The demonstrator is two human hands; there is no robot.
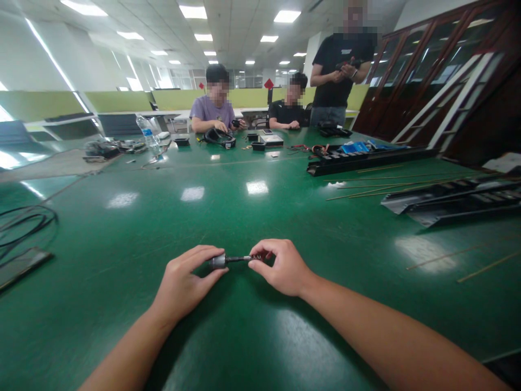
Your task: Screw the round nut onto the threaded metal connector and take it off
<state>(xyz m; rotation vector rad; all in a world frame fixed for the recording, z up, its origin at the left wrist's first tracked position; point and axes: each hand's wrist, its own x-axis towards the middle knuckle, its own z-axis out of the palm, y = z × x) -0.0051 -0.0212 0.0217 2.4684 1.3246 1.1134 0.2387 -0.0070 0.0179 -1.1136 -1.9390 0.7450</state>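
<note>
A short grey metal cylinder (218, 262) with a thin dark rod (238, 259) lies level between my hands, just over the green tabletop. My left hand (189, 279) is closed on the cylinder, thumb below and fingers above. At the rod's right end sits what looks like a small coiled spring (256, 257), pinched between the thumb and fingers of my right hand (280, 266). Part of the spring is hidden by those fingers, so I cannot tell how far the rod runs into it.
Black metal channels (459, 201) and thin brass-coloured rods (378, 190) lie on the green table (183, 212) at right. Black cables (24, 225) and a flat dark panel (24, 266) are at left. Across the table are a water bottle (147, 133) and three people; a stepladder (459, 98) leans behind.
</note>
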